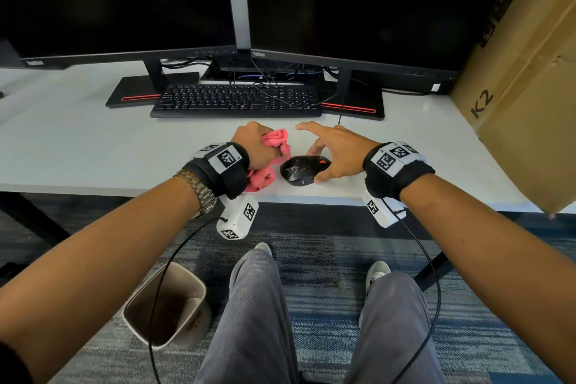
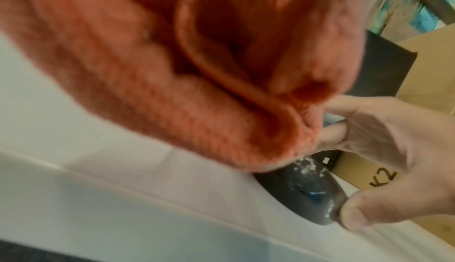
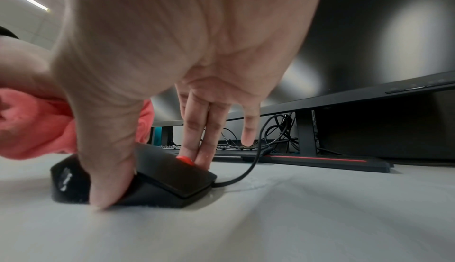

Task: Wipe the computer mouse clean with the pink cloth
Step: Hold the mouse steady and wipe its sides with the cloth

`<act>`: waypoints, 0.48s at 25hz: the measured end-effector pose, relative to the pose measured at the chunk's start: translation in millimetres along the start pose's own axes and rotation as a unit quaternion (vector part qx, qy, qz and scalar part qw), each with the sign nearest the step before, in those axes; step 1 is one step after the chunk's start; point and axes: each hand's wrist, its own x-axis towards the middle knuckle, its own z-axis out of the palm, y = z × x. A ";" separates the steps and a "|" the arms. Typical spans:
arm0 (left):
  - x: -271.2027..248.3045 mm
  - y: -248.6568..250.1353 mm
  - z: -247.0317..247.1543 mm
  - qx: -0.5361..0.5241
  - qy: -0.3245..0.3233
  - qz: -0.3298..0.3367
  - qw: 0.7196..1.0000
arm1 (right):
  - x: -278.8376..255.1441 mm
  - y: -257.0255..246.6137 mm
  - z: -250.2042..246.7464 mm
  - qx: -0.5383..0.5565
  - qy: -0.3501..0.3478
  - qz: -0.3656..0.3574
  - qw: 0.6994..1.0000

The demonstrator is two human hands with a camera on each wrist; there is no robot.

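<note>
A black wired mouse (image 1: 299, 171) with a red scroll wheel (image 1: 323, 161) and white smudges on its back lies near the front edge of the white desk (image 1: 93, 146). My right hand (image 1: 321, 165) pinches its sides, thumb (image 3: 105, 188) on the near side, two fingers on the far side, index finger raised. My left hand (image 1: 265, 146) grips a bunched pink cloth (image 1: 276, 138) just left of the mouse. In the left wrist view the cloth (image 2: 172, 62) touches the smudged rear of the mouse (image 2: 307, 192). In the right wrist view the mouse (image 3: 169, 176) sits flat on the desk.
A black keyboard (image 1: 237, 100) lies behind the hands, with two dark monitors (image 1: 118, 0) (image 1: 367, 3) on stands and loose cables behind it. A large cardboard box (image 1: 523, 87) stands at the desk's right. A waste bin (image 1: 168, 302) sits on the floor by my legs.
</note>
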 end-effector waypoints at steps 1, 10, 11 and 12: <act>3.2 0.9 0.9 -0.002 -0.006 -0.011 1.000 | 0.0 -0.1 -0.1 0.001 0.001 0.001 1.000; -4.5 -0.7 5.8 0.033 -0.018 0.021 0.999 | -0.7 0.2 2.8 -0.009 0.014 0.001 1.000; -5.4 -3.7 7.2 0.038 -0.018 0.030 0.999 | -1.0 0.6 3.0 -0.009 0.017 0.001 1.000; -7.3 -4.6 5.8 0.040 -0.023 0.036 0.998 | -1.3 1.0 3.3 -0.010 0.019 0.001 1.000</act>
